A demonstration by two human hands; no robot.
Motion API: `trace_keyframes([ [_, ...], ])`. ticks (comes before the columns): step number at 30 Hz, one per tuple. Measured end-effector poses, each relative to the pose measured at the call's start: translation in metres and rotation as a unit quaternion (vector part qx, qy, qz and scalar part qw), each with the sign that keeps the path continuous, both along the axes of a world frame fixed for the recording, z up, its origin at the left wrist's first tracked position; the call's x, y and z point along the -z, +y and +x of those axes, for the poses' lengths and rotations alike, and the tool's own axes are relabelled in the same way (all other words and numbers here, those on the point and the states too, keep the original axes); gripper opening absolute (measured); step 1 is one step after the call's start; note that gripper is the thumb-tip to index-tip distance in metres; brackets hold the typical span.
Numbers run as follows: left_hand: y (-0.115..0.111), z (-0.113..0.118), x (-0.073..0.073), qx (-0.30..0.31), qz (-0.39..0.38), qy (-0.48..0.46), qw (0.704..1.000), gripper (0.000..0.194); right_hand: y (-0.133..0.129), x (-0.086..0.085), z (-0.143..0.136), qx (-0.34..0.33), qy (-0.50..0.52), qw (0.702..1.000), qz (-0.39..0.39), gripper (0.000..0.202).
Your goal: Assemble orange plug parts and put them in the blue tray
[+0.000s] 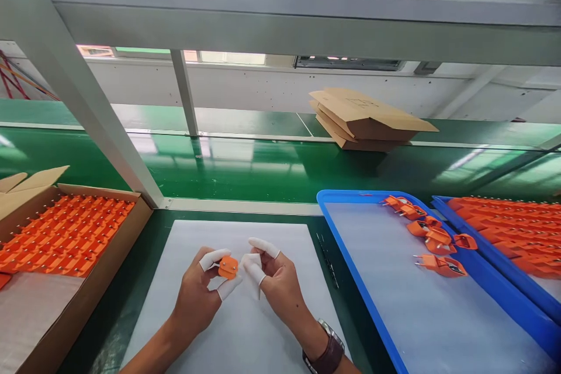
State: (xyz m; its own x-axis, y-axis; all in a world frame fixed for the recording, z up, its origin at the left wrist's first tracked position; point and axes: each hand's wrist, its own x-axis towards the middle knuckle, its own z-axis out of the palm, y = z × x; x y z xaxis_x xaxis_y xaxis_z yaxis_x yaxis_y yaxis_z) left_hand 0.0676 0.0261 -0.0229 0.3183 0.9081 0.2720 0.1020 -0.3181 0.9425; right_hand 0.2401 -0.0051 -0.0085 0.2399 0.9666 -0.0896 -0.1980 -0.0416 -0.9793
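Observation:
Over a white sheet [175, 280] on the green bench, my left hand [197, 292] pinches a small orange plug [228, 267] between thumb and forefinger, which wear white finger covers. Close on its right, my right hand [278, 283] has its thumb and fingers closed on a piece of white cloth or tissue [254, 280]. White covers are on its fingertips too. A narrow gap seems to separate the plug from the white piece.
At the left stands a cardboard box [118, 239] with rows of orange parts. A blue tray [350, 274] at the right holds several orange plugs [445, 266]; another blue tray [517, 283] is fuller. Tweezers [328, 260] lie between sheet and tray. Folded cardboard [368, 120] lies behind the metal frame [263, 23].

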Motion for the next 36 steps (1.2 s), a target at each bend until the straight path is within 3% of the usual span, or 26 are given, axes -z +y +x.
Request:
trace_keyframes([
  [5,0.003,-0.004,0.005,-0.023,0.024,0.021,0.999,0.035,-0.005,-0.005,-0.006,-0.055,0.005,0.998,0.0,0.049],
  [10,0.002,-0.004,0.008,-0.047,0.065,0.066,0.995,0.035,-0.007,-0.007,-0.01,-0.067,-0.015,0.998,0.009,0.044],
  [20,-0.001,-0.008,0.019,-0.063,0.165,0.124,0.976,0.038,-0.007,0.0,-0.011,-0.122,-0.006,0.993,-0.003,0.043],
  [24,0.001,-0.008,0.016,-0.048,0.146,0.111,0.982,0.038,-0.007,-0.006,0.001,-0.173,-0.046,0.984,0.002,0.045],
  [31,0.004,-0.006,0.011,-0.023,0.101,0.089,0.991,0.037,-0.002,-0.012,0.016,-0.089,-0.067,0.993,0.023,0.044],
  [36,0.001,-0.004,0.013,-0.007,0.115,0.09,0.989,0.036,-0.006,-0.008,0.005,-0.108,-0.061,0.992,0.022,0.047],
])
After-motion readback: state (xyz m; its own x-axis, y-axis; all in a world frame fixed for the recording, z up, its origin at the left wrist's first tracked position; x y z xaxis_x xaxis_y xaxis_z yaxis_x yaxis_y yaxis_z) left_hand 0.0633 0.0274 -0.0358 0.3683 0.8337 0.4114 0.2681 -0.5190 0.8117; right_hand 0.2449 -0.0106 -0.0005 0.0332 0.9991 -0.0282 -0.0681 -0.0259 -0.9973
